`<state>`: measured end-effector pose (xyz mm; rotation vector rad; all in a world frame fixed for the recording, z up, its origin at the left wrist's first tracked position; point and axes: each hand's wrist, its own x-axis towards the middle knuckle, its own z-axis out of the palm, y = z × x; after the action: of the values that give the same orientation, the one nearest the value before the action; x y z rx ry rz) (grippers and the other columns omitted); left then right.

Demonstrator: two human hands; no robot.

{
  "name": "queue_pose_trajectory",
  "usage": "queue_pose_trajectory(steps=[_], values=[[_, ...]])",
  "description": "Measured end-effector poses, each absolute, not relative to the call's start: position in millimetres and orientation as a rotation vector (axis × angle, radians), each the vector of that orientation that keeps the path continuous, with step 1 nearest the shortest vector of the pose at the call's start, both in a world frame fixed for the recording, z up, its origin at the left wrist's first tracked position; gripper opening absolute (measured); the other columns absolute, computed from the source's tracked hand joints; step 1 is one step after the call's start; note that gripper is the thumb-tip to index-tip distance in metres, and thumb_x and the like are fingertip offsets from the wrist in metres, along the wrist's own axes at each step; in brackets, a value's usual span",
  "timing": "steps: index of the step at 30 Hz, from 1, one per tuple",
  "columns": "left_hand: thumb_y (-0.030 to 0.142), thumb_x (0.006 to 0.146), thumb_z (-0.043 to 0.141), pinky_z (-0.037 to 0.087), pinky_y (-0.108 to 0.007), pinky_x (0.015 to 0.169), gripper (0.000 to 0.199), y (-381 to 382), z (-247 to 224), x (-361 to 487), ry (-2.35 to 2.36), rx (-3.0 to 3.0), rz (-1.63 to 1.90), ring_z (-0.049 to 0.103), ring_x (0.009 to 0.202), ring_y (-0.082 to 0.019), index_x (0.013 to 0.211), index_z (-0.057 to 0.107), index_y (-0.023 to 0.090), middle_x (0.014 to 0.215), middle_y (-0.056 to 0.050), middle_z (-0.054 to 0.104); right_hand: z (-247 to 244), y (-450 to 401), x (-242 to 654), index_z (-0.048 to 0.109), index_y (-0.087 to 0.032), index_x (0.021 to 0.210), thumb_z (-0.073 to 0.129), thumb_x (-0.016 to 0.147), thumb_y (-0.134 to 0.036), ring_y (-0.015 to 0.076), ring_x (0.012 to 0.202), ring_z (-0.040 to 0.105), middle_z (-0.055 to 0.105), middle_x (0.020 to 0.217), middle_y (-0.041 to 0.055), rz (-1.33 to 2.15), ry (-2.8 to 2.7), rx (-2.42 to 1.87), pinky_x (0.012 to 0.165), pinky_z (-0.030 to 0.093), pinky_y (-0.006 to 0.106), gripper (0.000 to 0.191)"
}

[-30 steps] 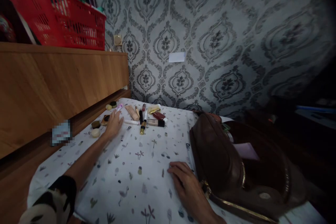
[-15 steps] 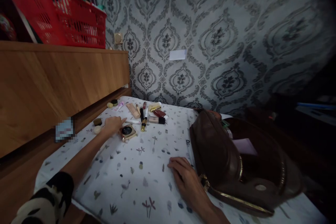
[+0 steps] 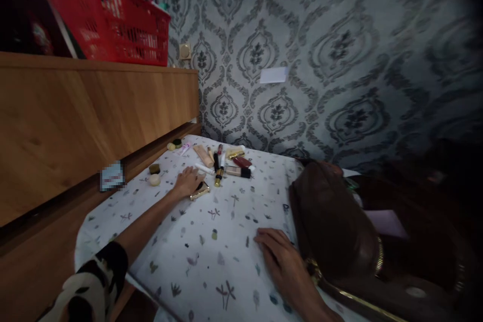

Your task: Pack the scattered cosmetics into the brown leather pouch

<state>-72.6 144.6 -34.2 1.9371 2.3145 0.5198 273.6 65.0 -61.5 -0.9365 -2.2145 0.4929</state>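
My left hand [image 3: 187,182] reaches across the patterned white cloth [image 3: 204,261], its fingers over a gold-edged compact [image 3: 199,191] and closed on it. My right hand [image 3: 281,256] lies flat on the cloth with its fingers loosely apart, holding nothing, beside a brown leather bag [image 3: 332,216]. Just beyond my left hand are a white tube [image 3: 204,168], a beige tube [image 3: 203,155], a gold and black tube [image 3: 219,177] and a bottle with a black cap [image 3: 238,171]. Two small round pots, one dark [image 3: 154,168] and one pale [image 3: 154,179], sit to its left.
A wooden drawer unit [image 3: 94,110] runs along the left, with a red basket [image 3: 124,25] on top. Patterned wallpaper covers the wall behind. At the far-left corner of the cloth lie small round items [image 3: 174,145]. The open bag holds a pale paper [image 3: 387,223].
The camera view has shifted, so the scene sits further right. My left hand has moved from beside the compact onto it, and the compact now looks tilted. My right hand stays by the bag.
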Motion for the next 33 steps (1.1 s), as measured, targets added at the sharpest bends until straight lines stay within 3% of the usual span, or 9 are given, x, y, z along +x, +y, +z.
queue_pose_trajectory(steps=[3,10,15,19,23,26,30,33], values=[[0.055,0.099,0.029,0.038,-0.048,0.103,0.051,130.0,-36.1,-62.4,2.307,1.932,0.518,0.051,0.125,-0.032,0.106,0.066,0.021,0.122,-0.013,0.066,-70.9,71.0,276.0,0.075,-0.021,0.094,0.046,0.092,-0.024,0.0289,0.103,0.065,0.071,0.107,0.0140,0.451,-2.216,-0.941,0.089,0.056,0.048,0.029],[0.051,0.099,0.029,0.038,-0.048,0.102,0.046,101.5,-36.8,-21.3,2.102,2.038,0.645,0.055,0.118,-0.032,0.099,0.064,0.021,0.114,-0.014,0.067,-86.4,83.5,281.7,0.076,-0.024,0.095,0.047,0.091,-0.030,0.0281,0.100,0.068,0.073,0.106,0.0116,0.333,-2.262,-0.881,0.087,0.059,0.045,0.030],[0.052,0.094,0.045,0.037,-0.047,0.107,0.035,93.8,-42.6,12.1,1.916,1.995,0.871,0.052,0.121,-0.029,0.104,0.062,0.024,0.121,-0.011,0.065,-84.3,84.2,281.5,0.075,-0.023,0.094,0.048,0.090,-0.031,0.0286,0.100,0.069,0.073,0.107,0.0119,0.328,-2.284,-0.859,0.086,0.059,0.045,0.028],[0.050,0.091,0.051,0.039,-0.045,0.106,0.030,105.3,-47.7,33.8,1.763,1.807,1.128,0.055,0.115,-0.028,0.097,0.063,0.023,0.114,-0.011,0.066,-73.0,75.4,276.8,0.072,-0.021,0.105,0.051,0.091,-0.034,0.0290,0.100,0.068,0.073,0.105,0.0127,0.437,-2.269,-0.880,0.089,0.057,0.045,0.029],[0.055,0.095,0.038,0.043,-0.043,0.104,0.041,123.0,-57.0,45.2,1.566,1.442,1.398,0.058,0.112,-0.025,0.091,0.060,0.021,0.107,-0.010,0.067,-60.2,60.7,269.2,0.060,-0.016,0.128,0.059,0.086,-0.041,0.0299,0.115,0.062,0.066,0.123,0.0150,0.656,-2.218,-1.040,0.099,0.051,0.047,0.049],[0.064,0.093,0.033,0.047,-0.041,0.099,0.051,132.6,-65.7,49.0,1.402,1.143,1.524,0.061,0.108,-0.024,0.091,0.058,0.019,0.107,-0.012,0.066,-51.5,54.0,258.8,0.044,-0.017,0.145,0.071,0.077,-0.040,0.0298,0.122,0.056,0.061,0.130,0.0142,0.763,-2.168,-1.172,0.106,0.044,0.049,0.077],[0.076,0.081,0.047,0.049,-0.035,0.093,0.059,130.2,-69.5,55.4,1.202,0.892,1.581,0.065,0.099,-0.021,0.086,0.058,0.018,0.098,-0.010,0.068,-44.2,50.8,238.9,0.034,-0.014,0.150,0.080,0.069,-0.041,0.0335,0.121,0.055,0.060,0.131,0.0173,0.752,-2.119,-1.326,0.102,0.045,0.050,0.098],[0.076,0.073,0.059,0.051,-0.035,0.091,0.060,119.3,-66.1,63.4,1.097,0.828,1.550,0.066,0.094,-0.020,0.082,0.062,0.017,0.094,-0.009,0.069,-48.1,50.3,229.2,0.034,-0.014,0.150,0.081,0.067,-0.039,0.0362,0.124,0.051,0.057,0.134,0.0182,0.617,-2.039,-1.346,0.103,0.044,0.053,0.098]])
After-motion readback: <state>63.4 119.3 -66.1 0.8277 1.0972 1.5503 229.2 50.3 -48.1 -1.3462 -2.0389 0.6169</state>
